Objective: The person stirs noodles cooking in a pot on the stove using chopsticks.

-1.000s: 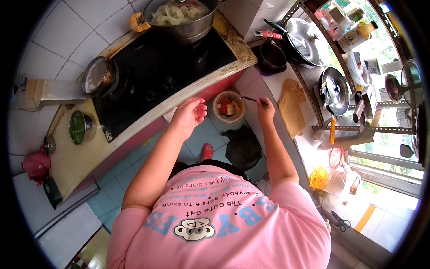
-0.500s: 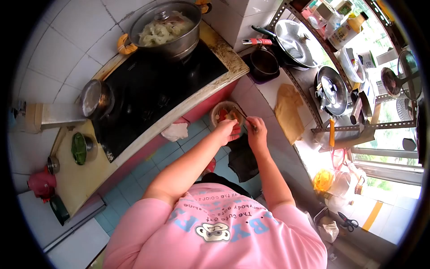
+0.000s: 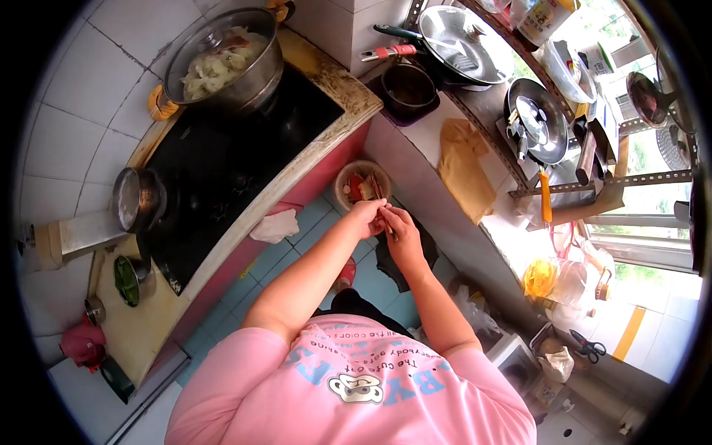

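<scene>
My left hand (image 3: 366, 218) and my right hand (image 3: 402, 236) meet in front of my body, fingertips close together. The right hand is closed around a thin, dark, stick-like tool (image 3: 391, 231), whose kind I cannot make out. The fingers of my left hand are pinched together at the tool's end; whatever they hold is too small to name. Just beyond both hands, a round waste bin (image 3: 342, 175) stands on the floor with red and pale scraps inside.
A black cooktop (image 3: 222, 167) carries a lidded steamer pot (image 3: 259, 81) of pale food. At its left are a small pot (image 3: 139, 199) and a bowl of green vegetables (image 3: 127, 282). Pans (image 3: 545, 122) sit on the right rack; scissors (image 3: 588, 345) lie lower right.
My hands have come together; the right hand moved left and down toward the left hand. The tool no longer points out over the bin. The whole view has shifted slightly.
</scene>
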`<state>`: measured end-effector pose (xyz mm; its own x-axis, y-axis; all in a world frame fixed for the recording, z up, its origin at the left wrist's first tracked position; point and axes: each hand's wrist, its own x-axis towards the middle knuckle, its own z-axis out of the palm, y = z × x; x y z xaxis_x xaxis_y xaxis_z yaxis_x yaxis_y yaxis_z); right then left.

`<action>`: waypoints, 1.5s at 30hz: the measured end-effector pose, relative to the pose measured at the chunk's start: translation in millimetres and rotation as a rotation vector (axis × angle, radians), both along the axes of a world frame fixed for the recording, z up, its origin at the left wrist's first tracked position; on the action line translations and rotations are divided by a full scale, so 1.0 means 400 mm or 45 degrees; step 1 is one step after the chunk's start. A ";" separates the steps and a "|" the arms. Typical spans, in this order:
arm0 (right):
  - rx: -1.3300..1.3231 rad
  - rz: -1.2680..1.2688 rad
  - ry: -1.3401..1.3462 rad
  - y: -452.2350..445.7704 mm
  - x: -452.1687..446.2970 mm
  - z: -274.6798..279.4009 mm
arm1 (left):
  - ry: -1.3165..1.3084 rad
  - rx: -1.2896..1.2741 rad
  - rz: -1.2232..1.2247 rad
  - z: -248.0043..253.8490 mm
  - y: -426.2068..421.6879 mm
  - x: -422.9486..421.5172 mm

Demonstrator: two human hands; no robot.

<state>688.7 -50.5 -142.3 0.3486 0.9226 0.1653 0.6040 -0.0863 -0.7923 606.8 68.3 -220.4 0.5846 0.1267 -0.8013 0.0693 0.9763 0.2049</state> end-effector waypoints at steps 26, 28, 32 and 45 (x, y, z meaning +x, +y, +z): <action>0.063 -0.033 0.150 -0.018 0.046 0.030 | 0.004 -0.172 -0.051 -0.042 0.092 -0.034; 0.078 -0.088 0.110 -0.016 0.057 0.014 | 0.020 -0.267 0.003 -0.039 0.100 -0.044; 0.047 -0.083 0.108 -0.014 0.059 0.004 | 0.062 -0.227 -0.007 -0.015 0.098 -0.057; -0.007 0.032 0.084 0.021 0.051 -0.067 | -0.062 -0.204 -0.055 0.063 0.093 -0.113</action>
<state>709.0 -41.9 -169.1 0.3350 0.9321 0.1378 0.5523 -0.0758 -0.8302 561.8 105.5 -195.0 0.6253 -0.0266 -0.7800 0.1054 0.9931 0.0506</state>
